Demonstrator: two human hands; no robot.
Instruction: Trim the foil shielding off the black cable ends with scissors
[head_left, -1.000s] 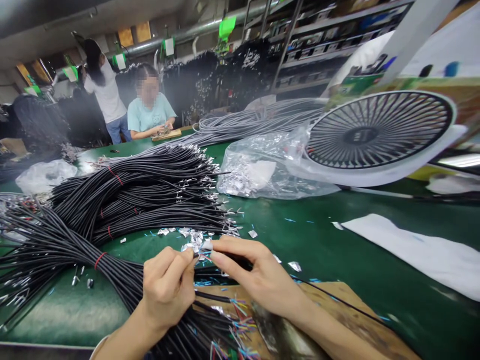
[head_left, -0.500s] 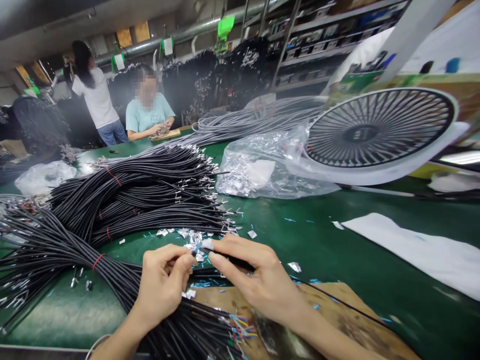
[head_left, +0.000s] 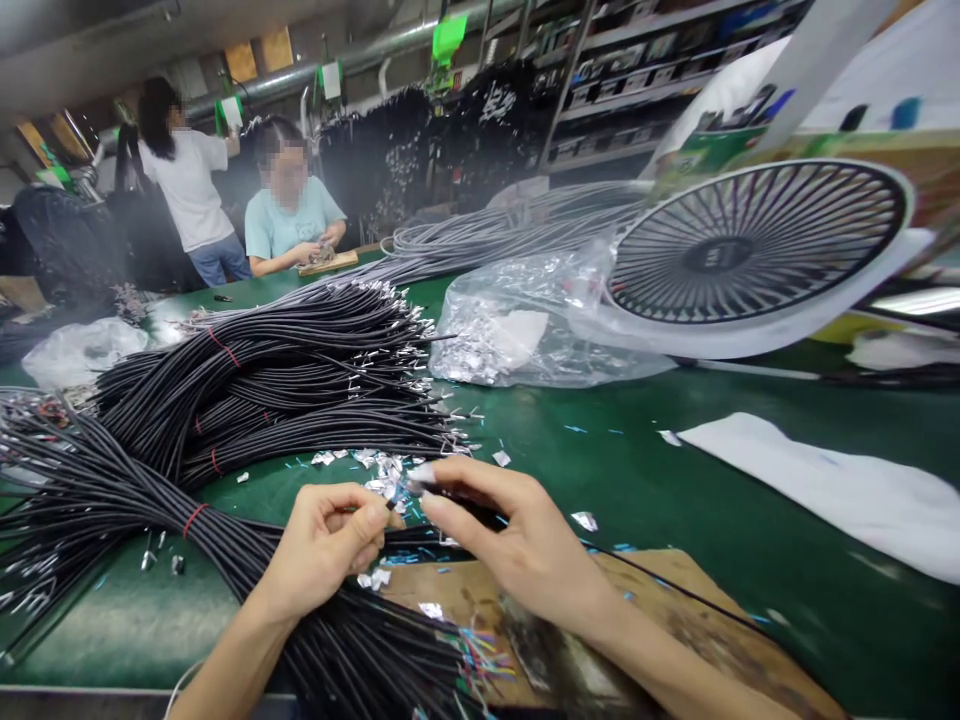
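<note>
"Black cable end, where is it?"

"Near middle, over the table, poking out of the left hand. Thumb and forefinger pinched shut on it, other fingers curled in."

"Right hand?"

"Just to the right, tips close to that cable end. Thumb and forefinger a little apart at the tips, curved round a dark object. Mostly hidden, can't tell what it is or how firmly it's held. Something whitish on the forefinger tip, blurred."

"Under and around the hands?"

"Foil scraps just beyond the fingers, blue bits scattered among them. Brown board near right, below the right forearm. Black bundle with a red tie runs from the left, passes under the left wrist; coloured wire ends fan out over the board's left part."

"Farther off?"

"Big pile of black cables left of middle, silvery ends pointing right. Clear plastic bag right of the pile, silvery bits inside. Round fan far right, tilted. White sheet on the right. Grey cables behind the bag."

"People?"

"Two, far left: seated person in light blue, hands together over a small board; standing person in white, one arm raised."
</note>
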